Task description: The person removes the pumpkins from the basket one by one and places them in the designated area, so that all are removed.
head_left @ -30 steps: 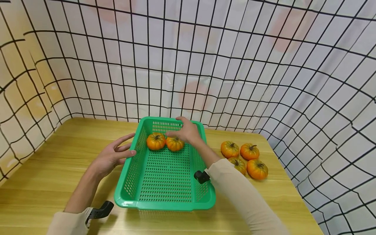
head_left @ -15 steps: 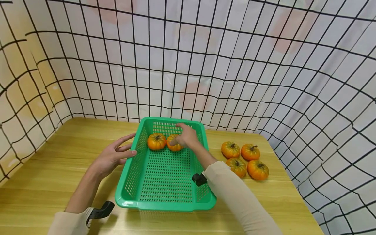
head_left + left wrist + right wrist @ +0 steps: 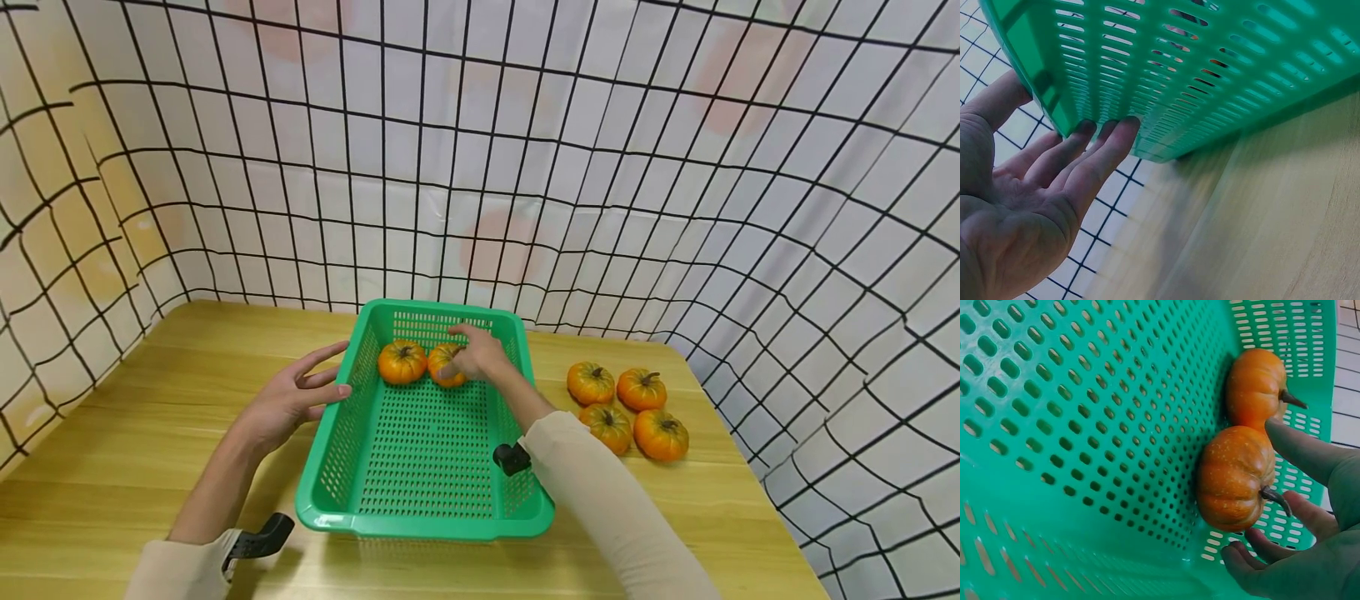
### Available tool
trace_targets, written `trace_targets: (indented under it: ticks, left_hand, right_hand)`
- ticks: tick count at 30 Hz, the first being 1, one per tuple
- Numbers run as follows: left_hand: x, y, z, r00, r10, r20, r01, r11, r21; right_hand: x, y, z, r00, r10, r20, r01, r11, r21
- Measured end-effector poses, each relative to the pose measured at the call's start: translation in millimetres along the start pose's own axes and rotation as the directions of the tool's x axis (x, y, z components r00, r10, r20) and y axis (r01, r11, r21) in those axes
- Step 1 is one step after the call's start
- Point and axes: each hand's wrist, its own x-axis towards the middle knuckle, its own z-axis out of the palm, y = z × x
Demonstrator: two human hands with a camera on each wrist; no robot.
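In the head view, the left hand [image 3: 288,396] is at left of centre, its fingers spread and lightly bent, the tips at the left rim of a green basket [image 3: 427,527]; it is not closed round anything. The right hand [image 3: 478,354] is inside the basket, right of the frame's middle, thumb and fingers parted around the right side of a small orange pumpkin [image 3: 438,358] and covering part of it. A second pumpkin [image 3: 402,362] sits just to its left, near the far wall. Four more pumpkins [image 3: 661,435] are grouped on the wooden table [image 3: 735,533], right of the basket.

Compared with one second ago, the right hand is lower in the frame, and its thumb has moved down across the pumpkin. The left hand keeps its pose beside the rim, and both pumpkins in the basket keep their places.

In the left wrist view, the left hand fills the left side, palm showing, its thumb up by the rim at upper left and the fingertips against the perforated outer wall.

In the right wrist view, the right hand enters at lower right, its digits well parted. The small orange pumpkin lies between thumb and fingers, right of centre, stem toward the hand; whether the fingertips press it I cannot tell. The second pumpkin is above it.
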Motion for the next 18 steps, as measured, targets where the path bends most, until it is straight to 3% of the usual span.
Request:
trace_targets:
  ticks: [18]
  left_hand:
    - [0.6, -2.3, -1.6, 1.0, -0.006, -0.008, 0.006, 1.0, 0.001]
  right_hand:
    - [2.4, 9.5, 8.9, 0.999, 0.002, -0.033, -0.002, 1.0, 0.014]
